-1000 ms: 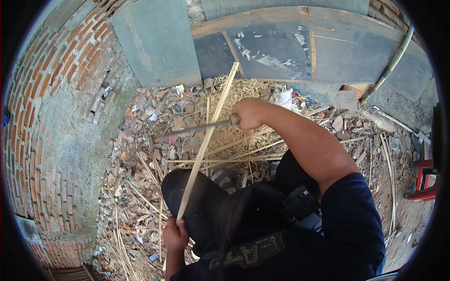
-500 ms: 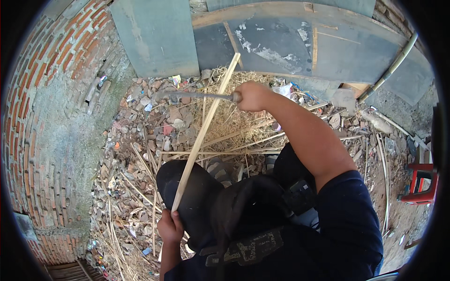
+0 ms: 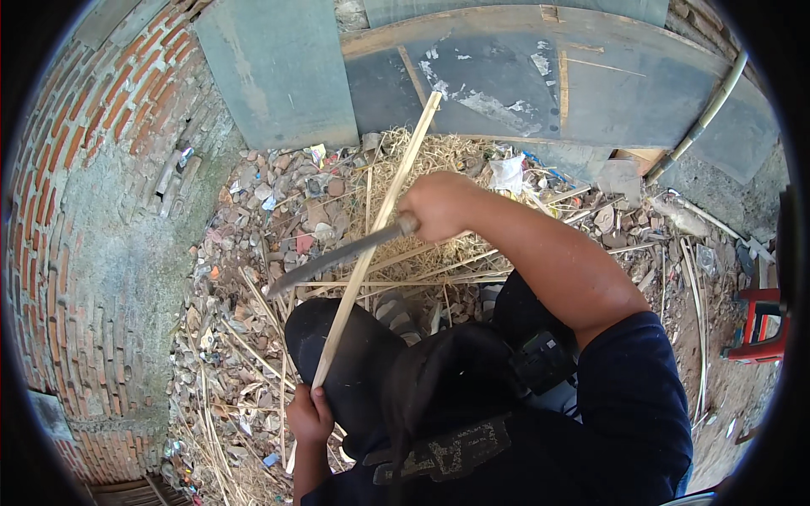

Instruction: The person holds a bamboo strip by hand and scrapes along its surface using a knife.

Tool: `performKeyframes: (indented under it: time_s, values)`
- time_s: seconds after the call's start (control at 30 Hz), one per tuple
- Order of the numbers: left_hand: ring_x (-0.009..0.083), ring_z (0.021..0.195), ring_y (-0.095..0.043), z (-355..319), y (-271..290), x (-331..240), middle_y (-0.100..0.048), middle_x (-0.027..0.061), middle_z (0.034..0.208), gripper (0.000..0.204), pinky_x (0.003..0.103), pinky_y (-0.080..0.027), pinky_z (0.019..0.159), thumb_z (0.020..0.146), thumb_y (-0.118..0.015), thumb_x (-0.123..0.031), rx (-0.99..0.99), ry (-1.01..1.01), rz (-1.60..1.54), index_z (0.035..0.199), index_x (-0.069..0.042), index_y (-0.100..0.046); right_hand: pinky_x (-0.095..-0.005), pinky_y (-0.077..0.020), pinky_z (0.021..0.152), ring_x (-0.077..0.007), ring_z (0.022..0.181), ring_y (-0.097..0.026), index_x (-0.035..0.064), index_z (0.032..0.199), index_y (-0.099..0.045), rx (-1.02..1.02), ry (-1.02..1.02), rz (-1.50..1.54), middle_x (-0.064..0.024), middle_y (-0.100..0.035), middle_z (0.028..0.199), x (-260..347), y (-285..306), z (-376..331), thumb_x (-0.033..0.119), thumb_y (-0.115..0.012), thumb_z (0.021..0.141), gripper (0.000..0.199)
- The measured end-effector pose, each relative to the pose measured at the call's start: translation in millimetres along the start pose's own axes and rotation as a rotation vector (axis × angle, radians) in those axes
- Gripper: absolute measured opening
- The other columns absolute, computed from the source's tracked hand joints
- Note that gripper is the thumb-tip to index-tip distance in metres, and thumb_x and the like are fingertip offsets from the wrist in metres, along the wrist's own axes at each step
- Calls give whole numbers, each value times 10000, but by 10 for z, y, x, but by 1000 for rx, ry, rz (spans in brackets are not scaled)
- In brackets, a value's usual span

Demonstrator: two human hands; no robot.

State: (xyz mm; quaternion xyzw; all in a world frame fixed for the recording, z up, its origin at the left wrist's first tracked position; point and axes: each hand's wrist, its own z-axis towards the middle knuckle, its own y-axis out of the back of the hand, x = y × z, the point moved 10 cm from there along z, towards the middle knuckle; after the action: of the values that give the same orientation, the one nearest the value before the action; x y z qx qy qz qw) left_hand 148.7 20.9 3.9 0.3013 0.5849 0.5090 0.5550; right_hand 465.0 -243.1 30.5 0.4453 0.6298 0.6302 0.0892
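Note:
My left hand [image 3: 310,413] is closed round the lower end of a long pale bamboo strip [image 3: 350,295], which slants up and to the right across my left knee. My right hand [image 3: 434,207] grips the short handle of a machete [image 3: 342,255]. Its dark blade crosses the strip near mid-length and points down to the left. Whether the edge touches the strip or lies just over it, I cannot tell.
Shavings [image 3: 451,156] are heaped on the rubble beyond my knees. Loose bamboo strips [image 3: 211,422] lie at the left, others at the right. A brick wall [image 3: 76,278] rises on the left, grey panels [image 3: 506,84] at the back. A red plastic stool [image 3: 759,329] stands far right.
My right hand has come down and toward me along the strip with the machete, and the blade now tilts down to the left. My left hand still holds the strip's lower end.

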Motion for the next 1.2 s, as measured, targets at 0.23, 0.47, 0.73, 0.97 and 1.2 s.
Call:
performKeyframes:
  time_s: [0.23,0.47,0.73,0.97,1.2]
  values:
    - [468,553,-582,-29,27,0,-573,220,597,327,545,-427,500,1014,-507,-330,-29,30,41,864,-40,-529,-487,-534,792,-350,829,-676,30,994,-699,-206,-236,135,-191,-675,846,-834,159,31,192,-599,870,227]
    - [470,551,-574,1,2,-37,-553,225,584,347,547,-418,496,1016,-497,-328,-11,6,54,829,-35,-499,-489,-538,799,-341,883,-688,71,962,-717,-17,-134,115,-182,-689,889,-274,61,-77,212,-651,808,220]
    - [484,576,-565,3,-20,-15,-544,243,604,323,531,-398,515,1017,-465,-266,-4,48,10,813,-16,-482,-475,-549,773,-333,888,-692,98,947,-724,1,16,-52,-155,-703,864,56,48,5,178,-641,740,237]
    - [487,586,-571,23,32,-89,-550,250,610,309,532,-402,517,1012,-473,-253,-22,47,55,812,-19,-484,-481,-539,802,-360,887,-680,77,945,-717,-139,-125,27,-178,-701,883,-364,156,48,183,-637,736,248]
    - [480,565,-570,5,9,-42,-538,241,592,337,513,-398,498,1020,-461,-276,-50,30,-33,811,-13,-489,-497,-528,804,-372,906,-675,58,935,-700,-92,-79,85,-184,-700,930,-142,141,-40,184,-644,736,241]
